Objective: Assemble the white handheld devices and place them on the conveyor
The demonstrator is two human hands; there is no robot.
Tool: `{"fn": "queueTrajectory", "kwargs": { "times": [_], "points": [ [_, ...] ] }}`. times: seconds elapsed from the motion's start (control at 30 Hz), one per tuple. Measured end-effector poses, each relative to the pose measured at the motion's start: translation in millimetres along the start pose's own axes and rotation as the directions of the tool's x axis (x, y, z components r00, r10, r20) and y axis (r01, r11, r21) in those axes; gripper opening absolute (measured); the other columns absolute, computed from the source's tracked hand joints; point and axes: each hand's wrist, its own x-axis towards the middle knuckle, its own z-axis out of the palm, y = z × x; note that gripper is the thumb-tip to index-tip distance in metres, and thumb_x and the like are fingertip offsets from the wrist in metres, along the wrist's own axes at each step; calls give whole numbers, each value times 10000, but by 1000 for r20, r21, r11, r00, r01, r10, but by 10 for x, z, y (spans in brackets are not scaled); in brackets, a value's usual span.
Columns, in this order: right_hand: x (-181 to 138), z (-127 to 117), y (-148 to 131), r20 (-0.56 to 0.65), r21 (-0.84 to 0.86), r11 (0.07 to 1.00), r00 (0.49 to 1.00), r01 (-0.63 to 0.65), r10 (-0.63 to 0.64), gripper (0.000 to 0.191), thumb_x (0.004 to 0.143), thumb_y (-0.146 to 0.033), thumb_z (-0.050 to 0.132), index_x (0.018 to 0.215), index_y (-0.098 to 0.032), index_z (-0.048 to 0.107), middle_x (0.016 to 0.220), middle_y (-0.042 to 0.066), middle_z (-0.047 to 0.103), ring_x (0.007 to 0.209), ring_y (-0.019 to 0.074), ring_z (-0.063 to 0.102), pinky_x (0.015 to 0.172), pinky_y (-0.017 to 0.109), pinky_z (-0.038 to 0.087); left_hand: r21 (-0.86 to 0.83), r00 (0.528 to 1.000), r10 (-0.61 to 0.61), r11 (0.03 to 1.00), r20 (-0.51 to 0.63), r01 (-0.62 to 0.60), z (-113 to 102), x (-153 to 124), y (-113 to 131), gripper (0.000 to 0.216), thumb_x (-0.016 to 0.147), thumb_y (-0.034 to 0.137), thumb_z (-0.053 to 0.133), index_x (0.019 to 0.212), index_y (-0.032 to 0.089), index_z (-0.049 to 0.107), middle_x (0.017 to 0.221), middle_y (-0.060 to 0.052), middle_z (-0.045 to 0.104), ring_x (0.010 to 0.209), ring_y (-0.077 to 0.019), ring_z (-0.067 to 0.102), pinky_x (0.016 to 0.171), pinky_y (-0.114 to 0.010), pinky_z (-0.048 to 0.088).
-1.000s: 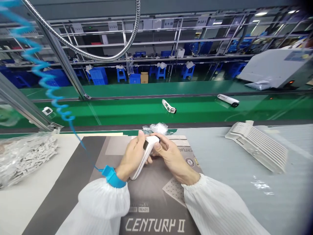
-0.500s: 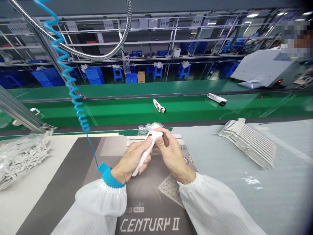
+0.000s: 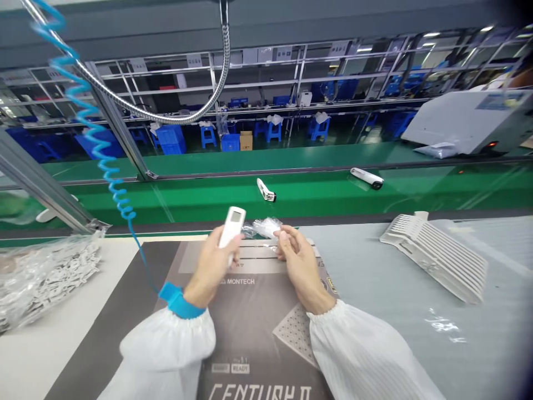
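My left hand (image 3: 210, 264), with a blue wrist strap (image 3: 181, 300) on it, grips a white handheld device casing (image 3: 232, 225). The casing is tilted upright and has a small grey rectangular window near its top. To its right, my right hand (image 3: 297, 255) has thumb and fingers pinched together; whatever is between the fingertips is too small to make out. Right by those fingertips lies a small clear plastic bag (image 3: 266, 226) at the far edge of the mat. Both hands are above a dark printed cardboard sheet (image 3: 254, 322).
A green conveyor belt (image 3: 200, 197) runs across, carrying a white open casing (image 3: 265, 190) and another white casing (image 3: 366, 178). A bag of small pale parts (image 3: 54, 278) lies left; a slatted plastic part (image 3: 435, 255) lies right. A coiled blue cord (image 3: 97, 144) hangs to my wrist strap.
My right hand has let go of the white casing and moved right, beside the clear bag. My left hand has moved left and raised the casing, its window now showing. The view has tilted upward.
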Motion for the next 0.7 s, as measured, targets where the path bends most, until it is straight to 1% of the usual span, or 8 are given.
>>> {"fn": "queueTrajectory", "kwargs": {
  "times": [0.03,0.07,0.2,0.3,0.4,0.47,0.6,0.7],
  "points": [
    [12,-3,21,-8,0,1000,1000,1,-1,497,788,-619,708,1092,-236,620,1031,67,685,654,145,538,610,321,439,111,993,3,994,-119,10,-107,127,26,364,803,412,681,1034,145,596,594,33,533,487,-95,470,471,-219,362],
    [22,-6,41,-6,3,1000,1000,1,-1,496,787,-612,710,1091,-231,618,1024,65,680,644,139,532,602,317,434,259,973,-27,962,-227,87,-226,278,60,295,801,371,677,973,144,599,579,27,535,486,-102,482,473,-223,369],
    [51,-23,103,8,-6,1000,1000,9,-9,489,805,-595,698,1114,-229,604,1059,67,657,661,138,534,624,322,438,420,940,-66,883,-335,212,-681,923,245,156,826,236,627,891,95,612,662,-66,631,533,-132,547,513,-257,418],
    [69,-43,140,16,-43,999,1000,6,-5,502,813,-604,685,1140,-234,593,1080,71,648,695,151,542,661,338,443,556,924,12,802,-382,220,-870,1246,336,255,885,263,567,1039,65,616,931,-141,699,792,-212,667,733,-334,510],
    [84,-54,175,19,-49,999,1000,15,-14,492,834,-598,662,1161,-240,578,1106,71,640,701,149,533,682,343,446,706,882,118,651,-456,278,-901,1388,275,432,857,257,603,1196,-9,569,1240,-290,597,1149,-404,586,949,-502,445],
    [91,-57,194,18,-43,999,1000,16,-15,480,836,-589,662,1159,-243,582,1108,70,641,700,149,534,676,340,449,792,873,195,539,-447,286,-852,1411,154,494,845,244,603,1262,-14,548,1341,-329,510,1265,-457,486,1019,-553,380],
    [86,-56,196,35,-41,999,999,3,-2,478,810,-551,698,1154,-234,598,1108,78,656,690,151,542,651,329,454,927,919,287,333,-271,169,-681,1387,-105,377,855,251,562,1190,102,648,1397,-218,492,1311,-389,439,1084,-479,344],
    [61,-42,163,17,-39,999,1000,20,-19,449,826,-516,680,1147,-213,598,1095,82,660,670,140,519,651,323,459,967,931,308,219,-195,130,-571,1428,-150,352,849,199,519,1145,83,672,1368,-226,497,1324,-391,408,1105,-489,303]
  ]
}}
